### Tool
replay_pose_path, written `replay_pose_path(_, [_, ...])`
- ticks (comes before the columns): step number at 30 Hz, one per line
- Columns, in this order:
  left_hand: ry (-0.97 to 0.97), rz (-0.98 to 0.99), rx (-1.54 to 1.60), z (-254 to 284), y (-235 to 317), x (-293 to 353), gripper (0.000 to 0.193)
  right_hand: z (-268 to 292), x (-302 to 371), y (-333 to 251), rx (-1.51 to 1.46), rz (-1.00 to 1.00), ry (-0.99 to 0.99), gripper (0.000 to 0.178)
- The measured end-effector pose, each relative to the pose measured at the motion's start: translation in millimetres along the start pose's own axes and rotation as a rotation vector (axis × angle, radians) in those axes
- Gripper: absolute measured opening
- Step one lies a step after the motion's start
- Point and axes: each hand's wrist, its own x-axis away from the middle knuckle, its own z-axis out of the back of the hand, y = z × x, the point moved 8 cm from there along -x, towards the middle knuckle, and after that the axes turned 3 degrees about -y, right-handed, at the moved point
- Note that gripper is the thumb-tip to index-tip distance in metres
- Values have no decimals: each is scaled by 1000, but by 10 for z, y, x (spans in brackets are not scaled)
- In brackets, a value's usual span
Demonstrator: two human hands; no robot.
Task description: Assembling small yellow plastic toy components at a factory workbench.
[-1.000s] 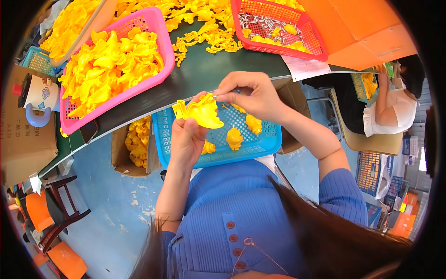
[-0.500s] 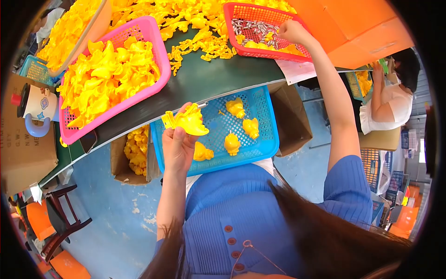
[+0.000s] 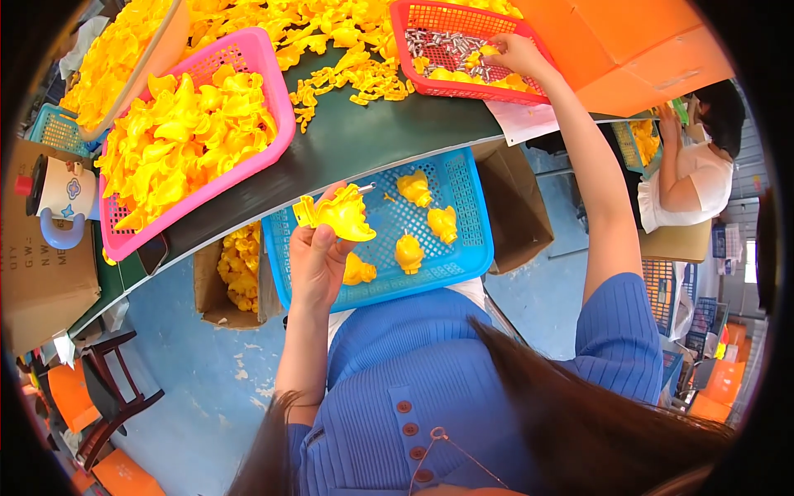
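Observation:
My left hand (image 3: 318, 256) grips a yellow plastic shell part (image 3: 343, 217) between thumb and fingers, above the left side of a blue basket (image 3: 397, 285). A short metal pin (image 3: 367, 189) sticks out of the part's upper right end. My right arm is stretched out to a red basket (image 3: 488, 93). Over its right half my right hand (image 3: 517, 56) has its fingers closed together on a small yellow plastic piece (image 3: 477, 58). Small silver metal cylinders (image 3: 438, 45) lie in that basket beside more yellow pieces. Several yellow figures (image 3: 409, 254) lie in the blue basket.
A pink basket (image 3: 281, 124) heaped with yellow parts stands on the dark green table (image 3: 356, 136). Loose yellow parts (image 3: 356, 78) spread behind it. An orange box (image 3: 620, 50) borders the red basket. At left stands a cup (image 3: 66, 194); another person (image 3: 691, 174) sits at far right.
My right hand has shifted slightly within the red basket, and its fingers now meet the small yellow piece. My left hand keeps its hold on the shell part, moved slightly. The view shifted a little.

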Motion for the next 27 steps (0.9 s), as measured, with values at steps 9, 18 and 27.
replay_pose_path(9, [-31, 13, -22, -29, 41, 27, 56, -46, -95, -17, -66, -12, -202, 31])
replay_pose_path(18, [-28, 20, -21, -92, 50, -15, 59, 699, 119, -550, 154, 126, 390, 25])
replay_pose_path(27, [-54, 36, 25, -121, -27, -27, 50, 793, 1541, -3001, -780, 549, 27, 16])
